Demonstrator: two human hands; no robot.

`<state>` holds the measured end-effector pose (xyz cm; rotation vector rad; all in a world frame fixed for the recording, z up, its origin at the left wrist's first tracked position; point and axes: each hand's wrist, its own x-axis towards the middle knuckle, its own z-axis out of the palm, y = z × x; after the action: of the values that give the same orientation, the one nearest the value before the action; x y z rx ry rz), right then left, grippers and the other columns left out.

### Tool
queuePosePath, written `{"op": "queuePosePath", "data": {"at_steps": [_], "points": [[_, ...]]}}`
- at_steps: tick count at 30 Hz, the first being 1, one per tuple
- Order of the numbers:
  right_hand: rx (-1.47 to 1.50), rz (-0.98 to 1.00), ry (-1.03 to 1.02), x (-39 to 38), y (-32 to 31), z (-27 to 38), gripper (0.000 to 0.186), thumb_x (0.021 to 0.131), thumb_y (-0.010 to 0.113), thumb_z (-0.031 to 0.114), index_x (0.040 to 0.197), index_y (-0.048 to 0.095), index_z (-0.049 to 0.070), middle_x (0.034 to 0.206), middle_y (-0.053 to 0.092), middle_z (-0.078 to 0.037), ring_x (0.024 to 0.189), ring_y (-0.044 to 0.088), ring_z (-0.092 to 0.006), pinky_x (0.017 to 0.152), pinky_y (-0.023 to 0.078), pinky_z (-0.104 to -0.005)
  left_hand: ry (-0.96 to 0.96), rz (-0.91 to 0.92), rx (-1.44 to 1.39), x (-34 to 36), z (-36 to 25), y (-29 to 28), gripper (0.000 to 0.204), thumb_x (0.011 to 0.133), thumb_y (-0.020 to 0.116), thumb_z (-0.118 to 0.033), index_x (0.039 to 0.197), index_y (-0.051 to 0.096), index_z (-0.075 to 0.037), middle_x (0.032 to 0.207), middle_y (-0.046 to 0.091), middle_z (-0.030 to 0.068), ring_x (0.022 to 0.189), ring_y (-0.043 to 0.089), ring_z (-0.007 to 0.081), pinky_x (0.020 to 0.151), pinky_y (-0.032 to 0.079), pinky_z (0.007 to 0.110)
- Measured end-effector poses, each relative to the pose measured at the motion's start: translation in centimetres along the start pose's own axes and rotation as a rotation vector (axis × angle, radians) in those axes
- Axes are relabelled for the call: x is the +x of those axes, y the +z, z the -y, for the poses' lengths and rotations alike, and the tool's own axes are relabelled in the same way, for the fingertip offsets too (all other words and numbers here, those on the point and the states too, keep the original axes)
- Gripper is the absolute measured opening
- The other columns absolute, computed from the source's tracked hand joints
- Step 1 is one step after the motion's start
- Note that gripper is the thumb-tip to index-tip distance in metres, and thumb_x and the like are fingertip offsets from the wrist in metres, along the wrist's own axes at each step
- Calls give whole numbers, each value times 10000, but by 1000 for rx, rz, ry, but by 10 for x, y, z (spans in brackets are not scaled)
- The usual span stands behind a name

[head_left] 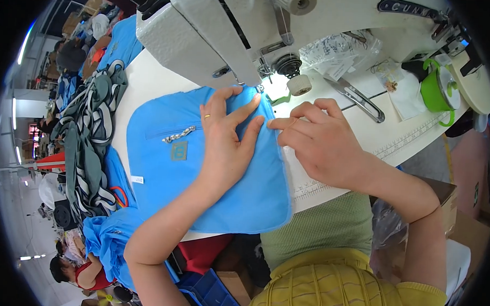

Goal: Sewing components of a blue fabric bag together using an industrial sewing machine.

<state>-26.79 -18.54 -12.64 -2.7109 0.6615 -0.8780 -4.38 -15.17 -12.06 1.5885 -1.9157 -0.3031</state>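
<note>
A blue fabric panel with rounded corners, likely part of a bag, lies on the white sewing table. Its right edge runs up to the lit needle area of a sewing machine. My left hand rests on the panel, fingers spread and pressing it flat just in front of the needle. On the panel, left of that hand, are a zip pocket with a braided cord pull and a small square patch. My right hand is closed, its fingertips pinching the panel's right edge close to my left thumb.
Metal snips lie right of the needle, near a green cup. Grey-green and white straps are heaped at the left, above crumpled blue fabric. A blue crate stands below the table. A person in red sits at far left.
</note>
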Motion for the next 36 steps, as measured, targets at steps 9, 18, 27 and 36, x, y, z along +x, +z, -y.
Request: {"op": "queuePosePath", "data": {"at_steps": [9, 18, 27, 36], "points": [[-8, 0, 35, 0, 0, -2, 189, 813, 651, 24, 991, 664, 85, 1212, 714, -7, 1068, 600, -213, 956, 415, -417, -54, -16, 22, -2, 1, 6, 354, 916, 764, -164, 1260, 746, -79, 1391, 524, 151, 1360, 481, 365, 1208, 204, 605], [81, 30, 74, 0, 1, -3, 144, 808, 634, -2, 905, 609, 101, 1376, 675, -18, 1087, 588, -260, 949, 391, -431, -125, -34, 61, 16, 18, 8, 309, 947, 736, -209, 1214, 760, -55, 1176, 551, 139, 1219, 511, 340, 1161, 265, 545], [44, 42, 79, -1, -1, -1, 148, 837, 656, 30, 966, 640, 99, 1332, 696, -27, 1131, 591, -242, 991, 410, -429, -133, -56, 167, 24, 23, 9, 355, 960, 758, -260, 1205, 757, -2, 925, 528, 133, 1023, 500, 290, 909, 431, 380], [103, 24, 74, -3, -1, -3, 173, 822, 638, -1, 965, 628, 95, 1301, 707, -48, 1138, 600, -250, 971, 429, -432, -35, -59, 61, 12, 44, -10, 327, 939, 743, -190, 1243, 754, -70, 1361, 552, 169, 1316, 498, 372, 1180, 269, 554]]}}
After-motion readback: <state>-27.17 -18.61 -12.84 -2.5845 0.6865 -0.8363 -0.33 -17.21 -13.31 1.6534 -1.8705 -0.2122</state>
